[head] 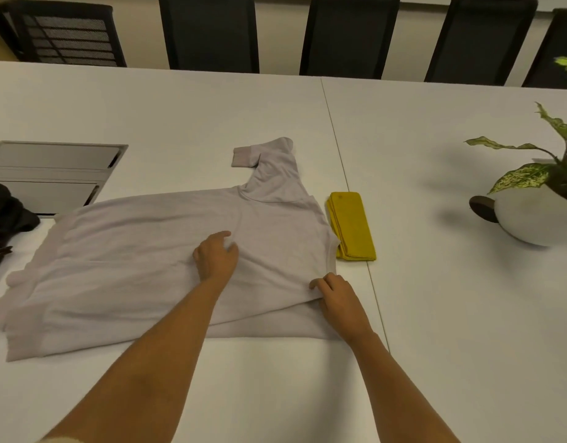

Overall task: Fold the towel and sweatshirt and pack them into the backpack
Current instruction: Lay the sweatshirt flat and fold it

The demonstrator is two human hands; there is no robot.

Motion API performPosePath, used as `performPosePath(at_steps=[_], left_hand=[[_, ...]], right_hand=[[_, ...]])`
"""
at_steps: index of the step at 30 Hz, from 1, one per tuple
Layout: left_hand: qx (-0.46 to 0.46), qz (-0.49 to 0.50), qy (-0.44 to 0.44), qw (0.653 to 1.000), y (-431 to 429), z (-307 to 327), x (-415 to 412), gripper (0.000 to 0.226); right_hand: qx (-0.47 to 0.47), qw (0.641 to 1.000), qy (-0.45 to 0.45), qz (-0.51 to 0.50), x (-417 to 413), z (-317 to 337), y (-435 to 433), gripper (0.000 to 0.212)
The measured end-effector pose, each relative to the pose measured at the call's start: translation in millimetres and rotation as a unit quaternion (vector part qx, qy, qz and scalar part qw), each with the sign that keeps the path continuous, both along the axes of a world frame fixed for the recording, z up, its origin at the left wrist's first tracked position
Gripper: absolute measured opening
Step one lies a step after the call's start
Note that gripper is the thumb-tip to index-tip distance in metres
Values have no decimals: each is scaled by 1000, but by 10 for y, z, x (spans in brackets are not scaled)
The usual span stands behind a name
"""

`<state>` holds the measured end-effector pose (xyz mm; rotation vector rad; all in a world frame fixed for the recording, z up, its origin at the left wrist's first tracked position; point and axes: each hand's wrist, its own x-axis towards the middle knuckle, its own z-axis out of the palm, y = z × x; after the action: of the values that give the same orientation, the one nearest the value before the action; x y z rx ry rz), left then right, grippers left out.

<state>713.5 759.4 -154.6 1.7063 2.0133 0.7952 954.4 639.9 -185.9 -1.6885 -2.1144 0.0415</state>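
Note:
A pale lilac sweatshirt (132, 251) lies spread flat on the white table, hem to the left, one sleeve bent up toward the far side. My left hand (215, 255) rests on its middle with fingers loosely curled, bunching a little cloth. At the near right edge, beside the collar, my right hand (338, 302) pinches a fold of the sweatshirt. A yellow towel (351, 226) lies folded into a narrow strip just right of the sweatshirt. The black backpack (6, 215) with orange lettering shows partly at the left edge.
A grey recessed cable hatch (49, 172) sits in the table at the left. A potted plant in a white round pot (528, 215) stands at the right. Several black chairs (212, 33) line the table's far side. A seam (343, 161) splits the tabletop.

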Motion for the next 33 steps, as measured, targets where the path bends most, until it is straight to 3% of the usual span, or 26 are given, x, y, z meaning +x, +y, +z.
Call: performPosePath(at_steps=[4, 8, 14, 17, 22, 26, 30, 33], left_hand=[[131, -180, 87, 971, -532, -251, 114, 37], [152, -292, 144, 933, -978, -376, 287, 34], [130, -297, 190, 927, -1074, -286, 343, 43], [129, -306, 161, 929, -1021, -270, 259, 45], [60, -338, 77, 936, -1033, -205, 137, 20], [55, -393, 36, 917, -1032, -69, -52, 19], [-94, -458, 87, 880, -1079, -97, -138, 25], [-124, -433, 105, 887, -1108, -152, -111, 22]], right_hand=[[-84, 983, 120, -112, 14, -2, -73, 38], [-118, 973, 157, -120, 58, 12, -173, 38], [-40, 990, 111, -82, -35, 204, -173, 35], [-19, 996, 72, -55, 5, 242, -223, 36], [-33, 996, 66, -54, 72, 238, -319, 30], [-41, 998, 39, -30, 132, 237, -366, 24], [-42, 998, -42, 3, 166, 173, -429, 27], [-49, 995, -83, -2, 154, 179, -428, 28]])
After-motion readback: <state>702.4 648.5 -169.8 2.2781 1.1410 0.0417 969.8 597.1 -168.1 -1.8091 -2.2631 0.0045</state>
